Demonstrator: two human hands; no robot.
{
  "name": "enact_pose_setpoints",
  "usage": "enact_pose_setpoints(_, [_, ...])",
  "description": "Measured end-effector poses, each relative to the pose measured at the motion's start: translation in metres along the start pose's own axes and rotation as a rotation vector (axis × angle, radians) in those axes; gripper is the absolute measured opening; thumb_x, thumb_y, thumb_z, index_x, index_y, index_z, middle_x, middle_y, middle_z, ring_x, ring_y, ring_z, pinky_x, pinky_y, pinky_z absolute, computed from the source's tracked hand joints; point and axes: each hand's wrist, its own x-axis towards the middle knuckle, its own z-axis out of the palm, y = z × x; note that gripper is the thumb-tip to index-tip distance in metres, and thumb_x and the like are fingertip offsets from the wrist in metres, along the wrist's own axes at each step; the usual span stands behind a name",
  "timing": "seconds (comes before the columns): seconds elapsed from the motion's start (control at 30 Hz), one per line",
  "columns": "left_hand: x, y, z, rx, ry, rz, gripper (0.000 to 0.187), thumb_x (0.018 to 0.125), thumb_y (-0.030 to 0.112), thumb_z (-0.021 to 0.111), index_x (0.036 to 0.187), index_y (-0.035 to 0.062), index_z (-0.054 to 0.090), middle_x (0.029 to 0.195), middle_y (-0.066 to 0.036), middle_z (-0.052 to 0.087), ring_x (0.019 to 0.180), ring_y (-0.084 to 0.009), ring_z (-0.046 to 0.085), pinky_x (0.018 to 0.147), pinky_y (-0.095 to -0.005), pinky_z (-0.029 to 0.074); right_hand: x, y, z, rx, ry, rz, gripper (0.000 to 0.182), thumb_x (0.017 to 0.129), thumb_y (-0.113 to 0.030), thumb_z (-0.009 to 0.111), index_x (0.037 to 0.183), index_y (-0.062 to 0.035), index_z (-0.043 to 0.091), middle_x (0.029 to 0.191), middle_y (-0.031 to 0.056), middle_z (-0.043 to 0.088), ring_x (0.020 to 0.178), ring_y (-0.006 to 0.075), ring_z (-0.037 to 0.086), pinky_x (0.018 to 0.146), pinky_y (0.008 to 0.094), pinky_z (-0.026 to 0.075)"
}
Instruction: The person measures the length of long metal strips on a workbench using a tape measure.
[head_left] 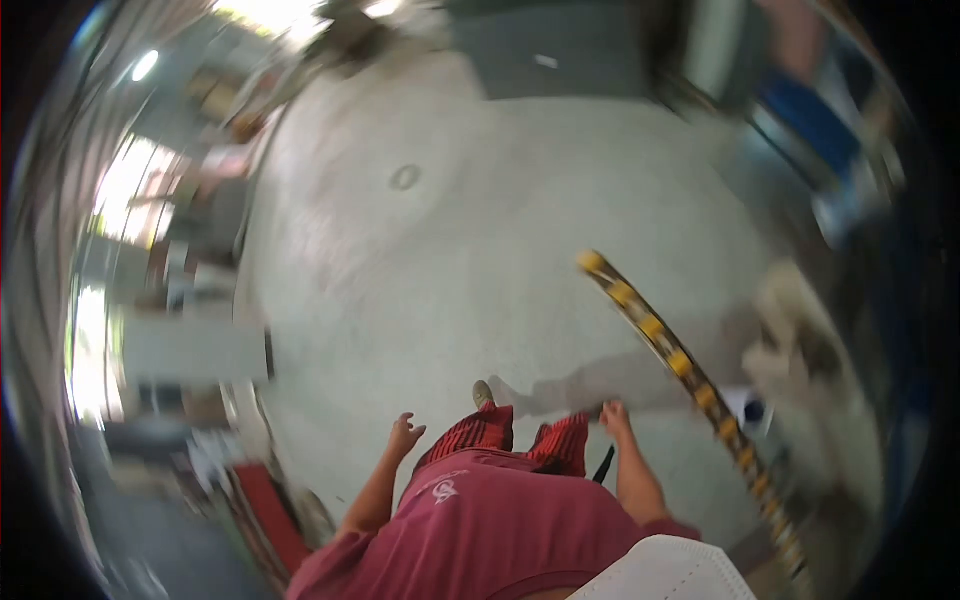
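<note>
I am looking straight down past a dark red shirt (480, 520) and red striped shorts (505, 440) at a pale speckled concrete floor (480, 230), and the view is smearing at the edges. One shoe (484, 393) is showing ahead of the shorts, so I judge the person is walking rather than standing at a table.

The left hand (404, 436) is hanging out to the side, well clear of the body, with its fingers spread loosely and nothing in them; it reads to me as a free arm swinging for balance. The right hand (615, 415) is lower by the hip with its fingers curling inward. A thin black strap-like object (603, 466) is showing just beneath it, but the blur is too heavy for me to say whether the fingers are closing on it, so I cannot tell.

Just beside the right hand, a long yellow-and-black striped bar (690, 370) is running diagonally across the floor from mid-frame down to the lower right edge. The hand is near it, apparently not touching. A small round drain cover (405, 177) is lying well apart, farther up the floor. A red flat object (268, 505) is sitting at the lower left among blurred clutter.
</note>
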Motion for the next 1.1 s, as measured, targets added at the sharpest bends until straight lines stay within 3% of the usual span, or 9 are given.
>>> enact_pose_setpoints(0.23, [-0.066,-0.149,0.024,-0.155,0.048,-0.391,0.059,0.066,0.036,0.073,0.109,-0.0011,0.056,0.107,-0.023,0.06,0.102,-0.0371,0.054,0.088,-0.0412,0.045,-0.039,-0.116,0.001,-0.497,-0.066,0.062,0.029,0.088,-0.022,0.052,0.11,-0.0037,0.051,0.081,0.0098,0.06,0.065,0.0193,0.06,0.05,0.0317,0.047])
enact_pose_setpoints(0.37, [-0.049,-0.203,0.047,-0.074,-0.234,-0.606,0.035,0.07,0.038,0.067,0.071,0.0036,0.069,0.067,-0.01,0.067,0.062,-0.023,0.065,0.064,-0.0349,0.052,-0.021,-0.173,-0.014,-0.656,0.206,0.115,0.021,0.081,-0.017,0.053,0.095,-0.0016,0.057,0.072,0.011,0.057,0.06,0.0213,0.058,0.048,0.0337,0.046])
enact_pose_setpoints(0.6, [0.046,-0.258,0.056,-1.145,0.161,-0.905,0.031,0.074,0.022,0.067,0.074,-0.0078,0.06,0.068,-0.015,0.062,0.054,-0.026,0.062,0.043,-0.0367,0.047,0.053,-0.235,0.236,-0.788,0.193,-0.054,0.034,0.081,-0.019,0.056,0.11,-0.0024,0.051,0.088,0.0156,0.057,0.071,0.0244,0.059,0.057,0.0386,0.049])
enact_pose_setpoints(0.7, [0.109,-0.286,0.065,-1.176,0.098,-0.814,0.038,0.073,0.025,0.068,0.084,-0.0098,0.06,0.074,-0.017,0.062,0.058,-0.0251,0.062,0.047,-0.037,0.048,0.063,-0.271,0.351,-0.879,0.04,-0.176,0.042,0.079,-0.019,0.059,0.117,-0.0025,0.05,0.099,0.0178,0.058,0.085,0.0263,0.06,0.07,0.0388,0.05])
enact_pose_setpoints(0.8, [0.168,-0.283,0.037,-1.01,0.063,-0.697,0.052,0.073,0.027,0.069,0.105,-0.0109,0.055,0.08,-0.017,0.062,0.065,-0.0262,0.063,0.054,-0.0394,0.049,0.098,-0.3,0.441,-1.074,-0.016,-0.635,0.042,0.078,-0.019,0.061,0.115,-0.0031,0.053,0.102,0.02,0.059,0.095,0.0321,0.057,0.08,0.0412,0.047])
enact_pose_setpoints(0.87, [0.207,-0.276,-0.003,-1.03,0.041,-0.732,0.05,0.074,0.026,0.068,0.106,-0.01,0.054,0.081,-0.017,0.062,0.066,-0.0272,0.064,0.053,-0.0394,0.048,0.108,-0.324,0.475,-1.246,-0.009,-1.354,0.039,0.076,-0.009,0.057,0.114,-0.0013,0.054,0.088,0.0173,0.061,0.066,0.0287,0.06,0.058,0.0358,0.05])
enact_pose_setpoints(0.9, [0.226,-0.27,-0.024,-1.063,0.027,-0.784,0.049,0.074,0.025,0.067,0.107,-0.0091,0.054,0.083,-0.018,0.062,0.066,-0.0283,0.064,0.053,-0.0393,0.048,0.112,-0.335,0.479,-1.241,0.013,-1.355,0.039,0.076,-0.009,0.057,0.114,-0.0013,0.054,0.088,0.0173,0.061,0.066,0.0287,0.06,0.058,0.0358,0.05])
enact_pose_setpoints(0.97, [0.257,-0.242,-0.095,-1.006,0.004,-0.724,0.047,0.075,0.024,0.066,0.107,-0.0087,0.053,0.085,-0.018,0.061,0.068,-0.0296,0.064,0.053,-0.0394,0.048,0.13,-0.344,0.468,-1.267,0.063,-0.669,0.037,0.074,-0.004,0.055,0.111,-0.0036,0.056,0.095,0.0178,0.062,0.081,0.0315,0.061,0.073,0.0379,0.05])
enact_pose_setpoints(1.1, [0.382,-0.218,-0.147,-1.015,-0.029,-0.654,0.042,0.076,0.021,0.063,0.103,-0.0086,0.054,0.088,-0.019,0.06,0.071,-0.0319,0.064,0.053,-0.0403,0.048,0.141,-0.362,0.427,-1.308,0.259,-0.248,0.035,0.074,-0.01,0.061,0.109,-0.0071,0.059,0.109,0.0138,0.061,0.104,0.0292,0.057,0.09,0.0368,0.044])
